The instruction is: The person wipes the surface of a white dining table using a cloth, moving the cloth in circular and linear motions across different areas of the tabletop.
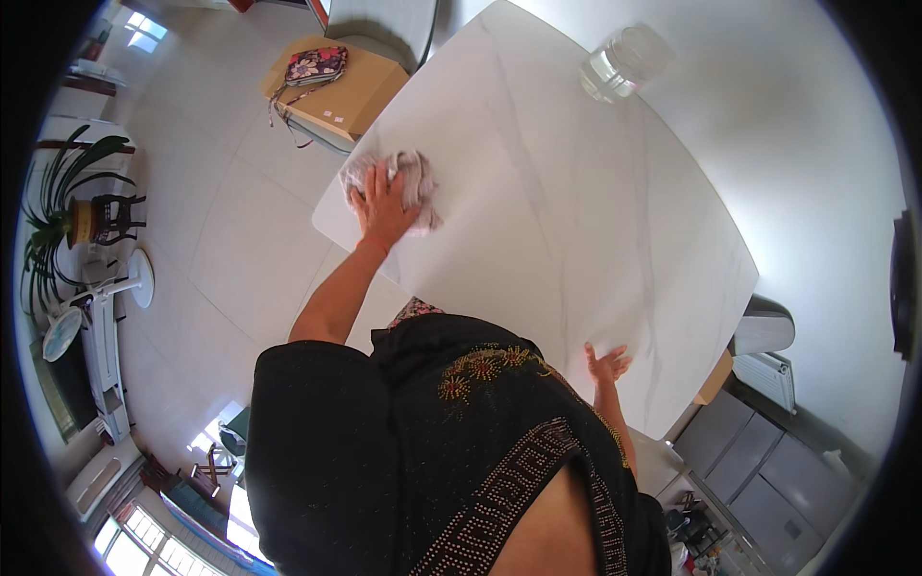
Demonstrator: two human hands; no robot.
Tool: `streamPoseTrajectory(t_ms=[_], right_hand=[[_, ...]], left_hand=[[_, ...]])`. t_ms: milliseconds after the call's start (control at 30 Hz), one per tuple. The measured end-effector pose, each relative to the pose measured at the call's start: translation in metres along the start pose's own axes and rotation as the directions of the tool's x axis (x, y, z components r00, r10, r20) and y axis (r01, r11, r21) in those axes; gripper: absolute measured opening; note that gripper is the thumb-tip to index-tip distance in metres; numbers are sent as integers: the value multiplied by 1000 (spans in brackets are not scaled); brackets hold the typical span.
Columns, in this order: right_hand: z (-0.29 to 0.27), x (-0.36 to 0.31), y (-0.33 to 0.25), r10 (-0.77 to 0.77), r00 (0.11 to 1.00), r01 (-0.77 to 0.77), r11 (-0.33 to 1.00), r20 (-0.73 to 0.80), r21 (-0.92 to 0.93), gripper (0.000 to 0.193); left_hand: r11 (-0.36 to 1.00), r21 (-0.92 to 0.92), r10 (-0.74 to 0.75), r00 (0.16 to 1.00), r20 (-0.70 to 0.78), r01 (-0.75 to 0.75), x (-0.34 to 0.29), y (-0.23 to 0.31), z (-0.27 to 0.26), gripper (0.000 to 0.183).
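A: Where is the cloth?

B: It's on the white table, near the left corner. The left hand is on top of it.

A: Is the hand squeezing it?

B: It doesn't look like a squeeze. The fingers are spread out across the cloth. I think that's a good way to press down and slide it along.

A: Why is the cloth all bunched up?

B: Maybe so it makes a soft, thick pad under the hand.

A: And the right hand?

B: It's well apart from the left one, by the near edge of the table. It holds nothing, and its fingers are spread too. It might be there to help the person lean, but I can't tell from here if it touches the top.

A: I see a clear jar!

B: Yes, at the far edge, well away from the cloth. Perhaps it's there so nobody bumps it.

A: What about the flowery bag?

B: That sits on a brown box, and the box is on a chair beside the table. I guess that leaves more room on top.
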State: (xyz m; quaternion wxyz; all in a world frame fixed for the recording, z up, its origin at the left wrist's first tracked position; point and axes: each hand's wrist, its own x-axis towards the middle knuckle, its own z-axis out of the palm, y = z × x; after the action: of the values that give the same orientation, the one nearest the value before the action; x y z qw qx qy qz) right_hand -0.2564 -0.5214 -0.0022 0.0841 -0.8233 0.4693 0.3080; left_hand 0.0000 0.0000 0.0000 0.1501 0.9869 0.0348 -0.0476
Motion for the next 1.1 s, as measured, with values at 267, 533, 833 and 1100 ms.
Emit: streamPoseTrajectory(t_ms=[267,533,833,1100], right_hand=[[62,-26,-39,-65,995,61,997,79,51,135],[43,-31,-24,-10,999,9,1000,50,18,133],[48,-30,-20,-13,1000,12,1000,22,20,133],[52,-28,-13,-16,1000,16,999,-14,46,135]], left_hand=[[697,228,559,715,420,-679,-65,-137,-38,72],[945,265,-178,981,-76,192,-15,-72,-21,69],[926,196,306,945,112,-323,-73,-85,-26,68],[891,168,-411,906,-100,423,-62,-44,-3,76]])
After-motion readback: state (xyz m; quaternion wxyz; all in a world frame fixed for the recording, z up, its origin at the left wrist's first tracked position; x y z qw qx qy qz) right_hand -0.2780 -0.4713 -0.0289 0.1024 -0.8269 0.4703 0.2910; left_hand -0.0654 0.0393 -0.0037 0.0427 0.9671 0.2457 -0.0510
